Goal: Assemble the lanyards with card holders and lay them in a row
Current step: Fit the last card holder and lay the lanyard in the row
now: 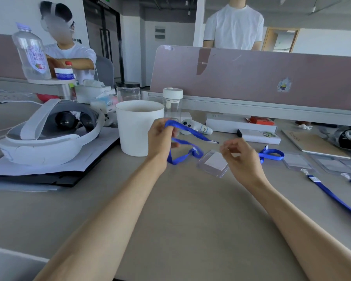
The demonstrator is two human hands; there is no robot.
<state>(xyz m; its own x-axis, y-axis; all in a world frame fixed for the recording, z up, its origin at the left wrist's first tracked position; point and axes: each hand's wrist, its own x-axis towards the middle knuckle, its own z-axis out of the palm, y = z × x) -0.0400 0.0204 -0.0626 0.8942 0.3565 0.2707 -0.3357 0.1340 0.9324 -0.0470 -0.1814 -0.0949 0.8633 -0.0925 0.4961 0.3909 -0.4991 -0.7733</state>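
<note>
Holding a blue lanyard [187, 131] up off the tabletop [190, 199], my left hand [160, 136] curls its fingers round the strap near the top of the loop, in front of a white paper tub [138, 128]. From that hand the strap runs right and ends in a small clip, while the rest of the loop hangs down below my left wrist. My right hand [241, 157] hovers just beside the clip end, fingers curled and thumb and forefinger close together; I cannot tell whether they touch the clip or hold anything. A clear card holder [213, 163] with a white card lies flat on the tabletop between my hands, its right edge hidden behind my right hand. Just right of that hand lies a bunched lanyard [272, 155], also blue. Farther right, 2 more holders [298, 162] lie side by side, each with a blue strap [332, 196] clipped on and running toward the near edge. A white headset [49, 134] sits on papers at the left.
</note>
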